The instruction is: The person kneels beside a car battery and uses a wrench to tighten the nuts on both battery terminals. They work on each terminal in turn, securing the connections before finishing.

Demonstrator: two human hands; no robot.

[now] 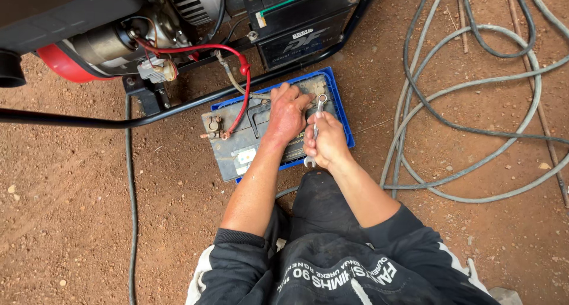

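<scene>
- Head view, the only one: person crouched on red dirt, both forearms bare, dark sleeves pushed up to the elbows.
- One battery [249, 140] lies flat on the ground, dusty grey top, sitting in or on a blue tray [339, 103] whose edge shows along the far and right sides. It's right in front of the person's knees, just beside the generator frame.
- Left hand [287, 112] is pressed down on the battery top near its right end, fingers together and curled over something at the far edge. Can't tell exactly what's under the fingertips.
- Right hand [325, 141] is clamped around one wrench [316, 122], fist closed on the shaft. Ring end pokes out above the fist next to the left fingertips, open end sticks out below by the wrist.
- Two hands touching or as good as, right by the battery's right end.
- One terminal [214, 126] is visible at the battery's left end, with a clamp on it.
- One red cable [244, 85] loops from the engine down to that terminal. One grey cable [234, 81] also runs down towards the battery top, ending near the left hand.
- One generator [118, 38] across the top, red tank end on the left, black tube frame [178, 106] running in front of it.
- A second battery [302, 26], black, sits mounted in the frame up top.
- Right side: a bunch of grey hoses [474, 127] coiled on the dirt, several loops, can't count separate ones.
- One more thin grey cable [131, 210] runs down the left side.
</scene>
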